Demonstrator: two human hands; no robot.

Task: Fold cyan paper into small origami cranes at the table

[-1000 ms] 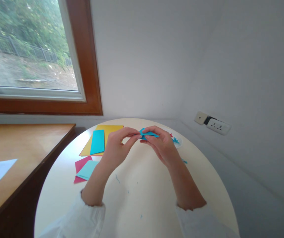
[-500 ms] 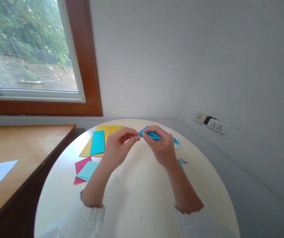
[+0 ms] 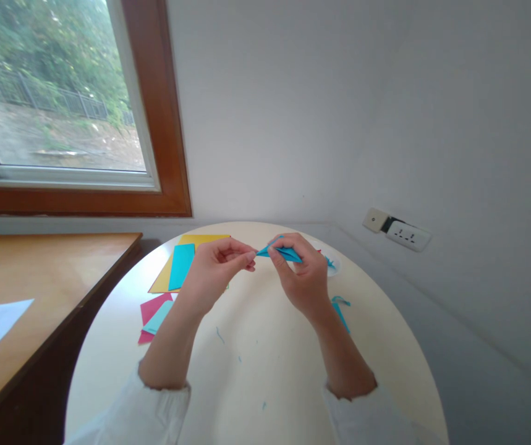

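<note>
Above the far half of the table, a piece of folded blue paper (image 3: 289,254) points its narrow tip to the left. My right hand (image 3: 306,281) is closed around its wider part, thumb on the near side. At the tip, the thumb and fingertips of my left hand (image 3: 214,272) are pinched together. A flat blue paper rectangle (image 3: 182,266) lies beside my left hand on yellow paper (image 3: 161,283). Partly under my left forearm are a pale blue sheet (image 3: 157,318) and a pink-red sheet (image 3: 151,307).
A round cream table (image 3: 265,371) carries small blue paper scraps (image 3: 219,335). To the right, a clear dish (image 3: 334,267) holds blue bits, with blue strips (image 3: 341,315) nearer me. A wooden desk (image 3: 52,266) stands left; walls and a socket (image 3: 408,236) are beyond.
My left hand has shifted slightly left and now pinches the very tip, so more of the folded paper shows between the hands. My right hand has barely moved.
</note>
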